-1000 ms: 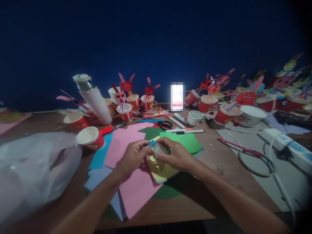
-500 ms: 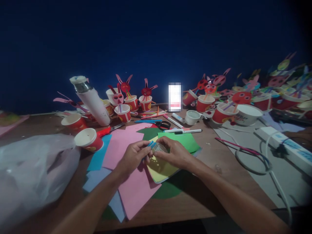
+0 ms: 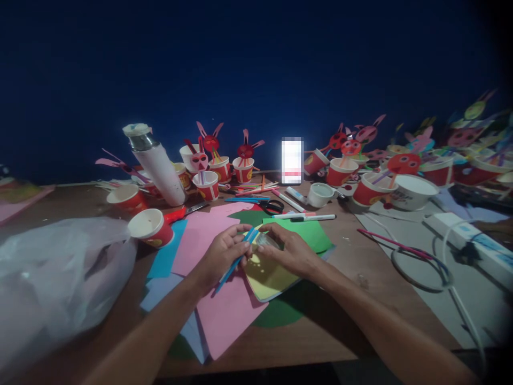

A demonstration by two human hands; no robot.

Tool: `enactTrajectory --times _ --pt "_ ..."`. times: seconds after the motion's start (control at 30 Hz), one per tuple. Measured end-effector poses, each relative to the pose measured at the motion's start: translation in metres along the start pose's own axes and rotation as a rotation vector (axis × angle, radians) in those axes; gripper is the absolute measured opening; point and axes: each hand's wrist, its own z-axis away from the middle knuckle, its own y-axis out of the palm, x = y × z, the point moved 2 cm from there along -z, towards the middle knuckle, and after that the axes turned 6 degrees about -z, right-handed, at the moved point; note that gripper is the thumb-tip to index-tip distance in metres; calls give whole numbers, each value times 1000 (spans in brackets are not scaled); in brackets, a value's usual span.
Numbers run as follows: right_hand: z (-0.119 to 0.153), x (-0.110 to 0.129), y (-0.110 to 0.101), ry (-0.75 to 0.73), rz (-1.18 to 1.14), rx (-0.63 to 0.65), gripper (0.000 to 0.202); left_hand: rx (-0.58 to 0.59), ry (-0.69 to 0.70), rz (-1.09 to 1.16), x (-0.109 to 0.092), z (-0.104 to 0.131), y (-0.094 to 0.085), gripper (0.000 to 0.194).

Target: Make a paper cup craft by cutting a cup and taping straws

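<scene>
Blue sticks [image 3: 233, 270] lie in my left hand [image 3: 227, 251], pinched between thumb and fingers, with their lower ends pointing down to the left. Close beside it, my right hand [image 3: 292, 248] curls around a small clear object [image 3: 267, 241], perhaps a roll of tape. The fingertips of both hands nearly meet. Beneath them lie a yellow pad [image 3: 266, 280], pink paper [image 3: 230, 315] and green paper [image 3: 310, 233].
A white plastic bag [image 3: 68, 278] and a red cup [image 3: 151, 228] stand at left, near a flask [image 3: 160, 174]. Markers [image 3: 315, 217] and scissors [image 3: 272, 206] lie behind the hands. A power strip [image 3: 473, 240] is at right, before several decorated cups.
The blue sticks have tilted and now show at length below my left hand. The whole view has shifted slightly, with the scene moved a little to the right.
</scene>
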Motion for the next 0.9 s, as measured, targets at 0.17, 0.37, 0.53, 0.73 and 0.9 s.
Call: enactTrajectory --times 0.17,0.37,0.53,0.73,0.9 --pt "0 3 0 -28 -43 12 37 63 60 75 1 -1 2 38" --pt "0 4 0 -15 -28 29 36 164 -6 186 4 0 4 40" --pt "1 5 1 -49 -39 37 36 195 -96 209 4 1 3 48" --pt "-1 1 2 -70 -60 21 30 60 11 -6 6 3 9 40" --pt "-2 0 1 -51 -59 -4 30 -130 173 -136 7 1 8 30"
